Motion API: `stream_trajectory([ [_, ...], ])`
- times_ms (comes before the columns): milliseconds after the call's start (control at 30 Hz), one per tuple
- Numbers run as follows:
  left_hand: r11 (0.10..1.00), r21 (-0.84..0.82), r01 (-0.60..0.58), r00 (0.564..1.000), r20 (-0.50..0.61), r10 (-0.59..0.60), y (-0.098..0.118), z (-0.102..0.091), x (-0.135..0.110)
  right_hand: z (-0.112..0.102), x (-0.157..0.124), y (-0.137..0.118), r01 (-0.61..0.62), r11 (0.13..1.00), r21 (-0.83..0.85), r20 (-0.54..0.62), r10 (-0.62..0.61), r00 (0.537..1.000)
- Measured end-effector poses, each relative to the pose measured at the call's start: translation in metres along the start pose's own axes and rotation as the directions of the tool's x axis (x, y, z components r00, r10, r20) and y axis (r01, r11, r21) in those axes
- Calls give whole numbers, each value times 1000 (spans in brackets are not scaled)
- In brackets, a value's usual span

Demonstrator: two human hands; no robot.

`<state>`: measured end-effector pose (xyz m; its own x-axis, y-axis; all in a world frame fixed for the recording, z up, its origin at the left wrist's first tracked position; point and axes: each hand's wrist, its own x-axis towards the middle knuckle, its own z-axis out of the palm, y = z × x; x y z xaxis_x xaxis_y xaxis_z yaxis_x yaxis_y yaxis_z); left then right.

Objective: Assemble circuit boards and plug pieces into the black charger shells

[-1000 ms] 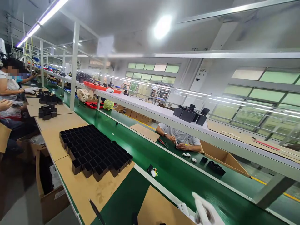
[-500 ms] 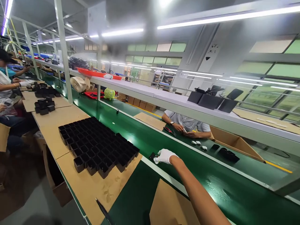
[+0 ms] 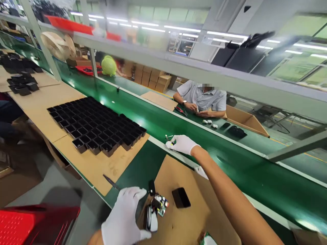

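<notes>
Green belt (image 3: 155, 119): right hand (image 3: 183, 144) pinches part (image 3: 168, 137); left hand (image 3: 124, 216) spread.

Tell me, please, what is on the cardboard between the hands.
The cardboard bears a black box, a circuit board, a black-and-white part and a green-and-white piece, partly out of frame. What the left hand and right arm cover is hidden.

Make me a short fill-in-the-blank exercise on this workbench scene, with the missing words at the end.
1. The left hand and right hand both wear ____ gloves.
2. Of the two hands, the circuit board is nearer the ____ one.
3. In the picture, the open black box lies to the ____ of the circuit board.
4. The colour of the belt is ____.

Missing words: white; left; right; green.
</notes>
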<state>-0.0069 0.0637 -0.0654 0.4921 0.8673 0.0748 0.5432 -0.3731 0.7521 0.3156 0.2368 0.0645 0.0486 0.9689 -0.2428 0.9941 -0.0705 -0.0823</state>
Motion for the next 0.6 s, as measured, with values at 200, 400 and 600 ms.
stream_trajectory([
  [200, 994, -9, -108, 994, 30, 108, 8, -16, 8, 47, -83, 21, -71, 997, -9, 74, 72, 995],
  [400, 995, -53, -82, 996, 19, 83, 7, -24, 4, 42, -175, 2, -109, 991, 71, -245, 124, 962],
  [600, 966, -228, -120, 991, -79, 105, 36, -41, -27, 79, -283, -81, 337, 883, 327, -474, -156, 867],
])
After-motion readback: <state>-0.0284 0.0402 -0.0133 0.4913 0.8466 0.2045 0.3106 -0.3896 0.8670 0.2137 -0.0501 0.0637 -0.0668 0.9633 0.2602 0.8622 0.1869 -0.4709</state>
